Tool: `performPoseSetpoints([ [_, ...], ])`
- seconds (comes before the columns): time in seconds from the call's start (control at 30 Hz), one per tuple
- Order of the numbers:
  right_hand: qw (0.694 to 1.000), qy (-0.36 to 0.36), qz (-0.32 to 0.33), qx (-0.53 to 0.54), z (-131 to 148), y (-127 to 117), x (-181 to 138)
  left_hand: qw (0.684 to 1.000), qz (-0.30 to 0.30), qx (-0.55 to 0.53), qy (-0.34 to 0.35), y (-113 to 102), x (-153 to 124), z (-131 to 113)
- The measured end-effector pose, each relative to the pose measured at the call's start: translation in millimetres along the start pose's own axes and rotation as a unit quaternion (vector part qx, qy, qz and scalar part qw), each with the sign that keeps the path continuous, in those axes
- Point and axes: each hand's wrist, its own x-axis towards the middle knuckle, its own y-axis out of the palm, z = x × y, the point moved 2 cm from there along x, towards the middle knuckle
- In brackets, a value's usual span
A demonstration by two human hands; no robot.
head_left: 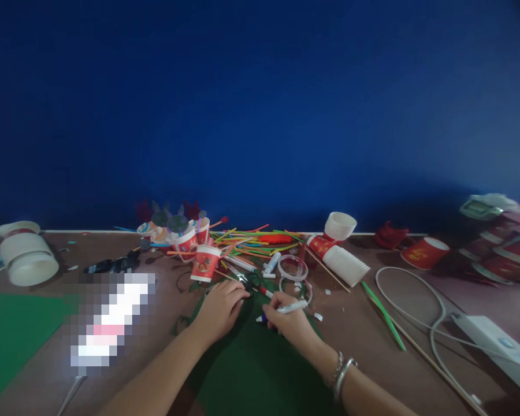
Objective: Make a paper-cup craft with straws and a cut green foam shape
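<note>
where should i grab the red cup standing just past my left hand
Wrap the fingers around the side wall of the red cup below its white rim, coming from the near side with the left hand, since the right hand holds a marker. It stands upright, mouth up, and more cups and loose straws crowd its far side.

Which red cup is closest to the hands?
The upright red cup just beyond the left hand, which rests on green paper. The others stand farther back or lie far right. The right hand holds a marker.
</note>
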Motion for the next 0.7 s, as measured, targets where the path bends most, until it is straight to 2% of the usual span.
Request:
performPoseSetpoints([
  [0.13,0.997,-0.064,-0.033,-0.026,-1.1,-0.6,-2.2,1.000,0.001,-0.002,-0.002,-0.1,-0.5,-1.0],
  [0.7,0.991,-0.093,-0.045,-0.082,-3.5,5.5,-5.7,1.000,0.001,0.000,0.002,1.8,-0.3,0.2],
])
